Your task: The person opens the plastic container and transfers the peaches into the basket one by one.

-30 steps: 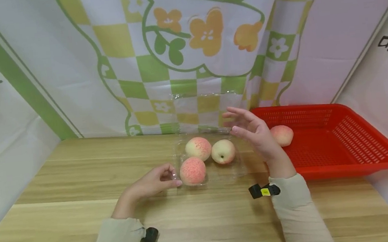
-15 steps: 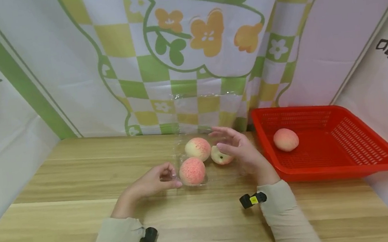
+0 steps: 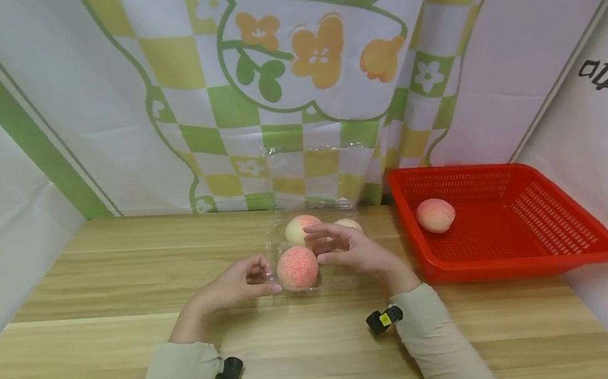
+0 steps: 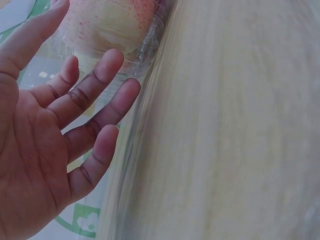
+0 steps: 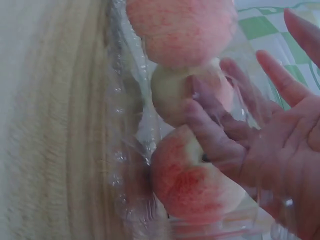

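Observation:
A clear plastic clamshell box [image 3: 341, 281] stands on the table in the head view, its lid [image 3: 318, 166] raised at the back. Three pink and cream peaches lie in it: a front one [image 3: 297, 268], a back-left one [image 3: 298, 229] and a right one [image 3: 350, 224] partly hidden. My left hand [image 3: 236, 286] is at the box's left edge, fingers relaxed; in the left wrist view its fingertips lie close to the plastic wall [image 4: 150, 45]. My right hand [image 3: 352, 251] reaches over the box, loosely bent fingers at the front peach's right side, not closed round it.
A red plastic basket [image 3: 512, 266] sits to the right with one peach [image 3: 436, 216] in it. A wooden table [image 3: 310, 349] carries everything. Patterned cloth [image 3: 284, 105] hangs right behind the box.
My right hand has moved left and down from beside the basket, across the right peach to the front peach. The peach in the basket has come into full view. My left hand stays in place.

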`<control>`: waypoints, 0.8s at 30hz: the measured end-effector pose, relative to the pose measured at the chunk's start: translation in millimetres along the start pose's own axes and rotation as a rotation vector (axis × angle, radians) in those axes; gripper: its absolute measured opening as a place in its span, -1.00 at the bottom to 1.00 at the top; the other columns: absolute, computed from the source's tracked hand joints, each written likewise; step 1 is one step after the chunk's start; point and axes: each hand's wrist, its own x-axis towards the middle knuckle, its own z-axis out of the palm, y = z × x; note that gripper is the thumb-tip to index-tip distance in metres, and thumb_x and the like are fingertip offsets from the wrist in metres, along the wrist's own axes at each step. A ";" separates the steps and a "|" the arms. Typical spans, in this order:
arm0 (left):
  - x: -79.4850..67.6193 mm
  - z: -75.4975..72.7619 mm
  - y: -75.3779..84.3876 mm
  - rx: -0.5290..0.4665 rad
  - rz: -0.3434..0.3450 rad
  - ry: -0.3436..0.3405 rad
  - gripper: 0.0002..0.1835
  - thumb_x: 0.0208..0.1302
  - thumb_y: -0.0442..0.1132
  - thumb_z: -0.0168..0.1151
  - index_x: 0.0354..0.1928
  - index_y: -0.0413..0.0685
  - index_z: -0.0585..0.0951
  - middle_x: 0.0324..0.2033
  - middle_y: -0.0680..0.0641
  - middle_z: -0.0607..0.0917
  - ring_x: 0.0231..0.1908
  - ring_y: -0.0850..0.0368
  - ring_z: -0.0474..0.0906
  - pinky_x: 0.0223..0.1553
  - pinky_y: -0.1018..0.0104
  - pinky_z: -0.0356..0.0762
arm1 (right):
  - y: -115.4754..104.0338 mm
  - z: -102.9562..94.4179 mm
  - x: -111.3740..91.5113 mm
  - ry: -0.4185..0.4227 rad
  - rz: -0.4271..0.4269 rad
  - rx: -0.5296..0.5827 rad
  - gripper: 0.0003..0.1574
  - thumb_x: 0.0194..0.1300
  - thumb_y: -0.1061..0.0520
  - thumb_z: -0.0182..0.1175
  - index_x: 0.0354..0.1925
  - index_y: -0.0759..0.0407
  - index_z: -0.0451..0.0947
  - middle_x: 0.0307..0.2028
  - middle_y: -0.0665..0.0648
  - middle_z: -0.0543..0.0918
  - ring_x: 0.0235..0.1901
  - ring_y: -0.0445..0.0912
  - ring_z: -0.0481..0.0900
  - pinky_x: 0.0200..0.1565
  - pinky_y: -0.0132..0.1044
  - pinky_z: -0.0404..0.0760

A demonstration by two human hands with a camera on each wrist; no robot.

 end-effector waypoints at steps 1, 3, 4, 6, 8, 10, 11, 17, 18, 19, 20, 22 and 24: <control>0.1 0.1 -0.1 0.001 0.002 -0.001 -0.64 0.28 -0.12 0.37 -0.18 -0.19 0.40 -0.32 0.00 0.60 -0.13 0.08 0.56 0.04 0.11 0.52 | 0.9 1.0 1.0 -0.023 0.000 -0.012 -0.27 0.32 0.39 0.20 0.40 0.35 0.23 0.34 0.44 0.38 0.30 0.34 0.39 0.14 -0.23 0.55; 0.2 0.2 0.2 0.000 0.004 -0.002 -0.64 0.28 -0.12 0.37 -0.18 -0.18 0.40 -0.33 0.00 0.60 -0.15 0.09 0.55 0.01 0.14 0.52 | 2.5 3.2 2.3 -0.059 0.005 -0.021 -0.25 0.31 0.40 0.20 0.41 0.35 0.21 0.33 0.44 0.38 0.29 0.33 0.39 0.13 -0.22 0.54; 0.3 0.4 0.2 0.000 0.003 -0.002 -0.64 0.28 -0.12 0.37 -0.19 -0.18 0.40 -0.33 0.00 0.60 -0.16 0.09 0.55 -0.01 0.15 0.52 | 3.1 4.3 2.9 -0.070 0.002 -0.034 -0.25 0.31 0.40 0.21 0.41 0.35 0.22 0.31 0.45 0.40 0.27 0.32 0.41 0.10 -0.23 0.55; 0.3 0.6 0.6 0.001 0.000 -0.004 -0.64 0.29 -0.12 0.37 -0.19 -0.18 0.40 -0.34 0.00 0.60 -0.18 0.09 0.54 -0.04 0.18 0.50 | 4.8 6.2 4.0 -0.087 -0.008 -0.056 -0.26 0.31 0.40 0.21 0.40 0.36 0.22 0.27 0.46 0.43 0.22 0.28 0.45 0.06 -0.25 0.57; 0.0 0.7 1.5 0.001 -0.005 -0.005 -0.64 0.29 -0.12 0.36 -0.19 -0.18 0.40 -0.34 0.00 0.59 -0.20 0.09 0.53 -0.05 0.18 0.49 | 6.3 8.0 4.5 -0.091 0.004 -0.067 -0.25 0.31 0.39 0.22 0.40 0.33 0.23 0.24 0.45 0.45 0.16 0.21 0.49 -0.01 -0.28 0.59; 0.0 0.9 1.9 0.003 -0.007 -0.005 -0.64 0.28 -0.12 0.37 -0.19 -0.18 0.40 -0.34 -0.01 0.59 -0.21 0.09 0.52 -0.06 0.18 0.48 | 7.2 9.5 4.9 -0.095 0.017 -0.084 -0.25 0.31 0.36 0.23 0.41 0.29 0.24 0.26 0.41 0.45 0.13 0.12 0.52 -0.05 -0.31 0.59; -0.2 0.9 2.2 0.004 -0.007 -0.005 -0.64 0.28 -0.11 0.37 -0.20 -0.18 0.40 -0.34 -0.01 0.58 -0.21 0.09 0.52 -0.06 0.18 0.48 | 7.6 10.2 5.2 -0.100 0.021 -0.091 -0.25 0.31 0.35 0.24 0.41 0.28 0.25 0.28 0.38 0.44 0.13 0.07 0.51 -0.04 -0.31 0.58; 0.4 0.6 1.2 -0.002 -0.017 -0.007 -0.63 0.28 -0.10 0.37 -0.20 -0.17 0.40 -0.33 0.01 0.58 -0.22 0.10 0.51 -0.10 0.20 0.47 | 7.8 15.6 8.7 -0.136 0.048 -0.092 -0.25 0.31 0.29 0.27 0.42 0.15 0.30 0.42 0.19 0.34 0.13 -0.03 0.50 0.03 -0.29 0.57; 0.6 0.5 0.9 -0.004 -0.019 -0.008 -0.63 0.28 -0.09 0.37 -0.20 -0.17 0.40 -0.33 0.01 0.58 -0.22 0.10 0.51 -0.10 0.20 0.47 | 7.9 16.6 9.7 -0.146 0.050 -0.081 -0.24 0.31 0.29 0.27 0.42 0.15 0.29 0.43 0.17 0.31 0.12 -0.03 0.50 0.02 -0.28 0.58; 0.9 0.6 0.8 -0.008 -0.019 -0.009 -0.63 0.28 -0.10 0.37 -0.20 -0.16 0.40 -0.33 0.01 0.58 -0.22 0.10 0.52 -0.11 0.20 0.47 | 8.2 17.6 11.0 -0.157 0.049 -0.071 -0.24 0.31 0.29 0.27 0.42 0.16 0.28 0.45 0.17 0.29 0.12 -0.03 0.49 0.03 -0.27 0.58; 1.1 0.8 0.7 -0.010 -0.019 -0.009 -0.63 0.28 -0.09 0.37 -0.20 -0.16 0.40 -0.33 0.01 0.59 -0.22 0.10 0.53 -0.10 0.19 0.47 | 8.6 18.5 12.3 -0.166 0.045 -0.069 -0.23 0.31 0.30 0.27 0.43 0.17 0.27 0.46 0.17 0.27 0.14 -0.04 0.48 0.05 -0.26 0.58; 1.4 0.8 0.4 -0.014 -0.019 -0.008 -0.64 0.28 -0.09 0.37 -0.21 -0.15 0.41 -0.31 0.01 0.60 -0.19 0.09 0.54 -0.07 0.17 0.48 | 9.5 19.9 14.9 -0.182 0.037 -0.064 -0.20 0.30 0.32 0.28 0.44 0.20 0.25 0.47 0.19 0.24 0.18 -0.05 0.44 0.08 -0.24 0.56; 1.3 0.7 0.6 -0.008 -0.016 -0.005 -0.64 0.28 -0.09 0.37 -0.21 -0.14 0.41 -0.29 0.00 0.61 -0.16 0.09 0.55 -0.03 0.15 0.49 | 9.9 20.7 17.1 -0.188 0.019 -0.084 -0.18 0.28 0.32 0.29 0.44 0.22 0.23 0.48 0.19 0.24 0.25 -0.04 0.38 0.14 -0.21 0.52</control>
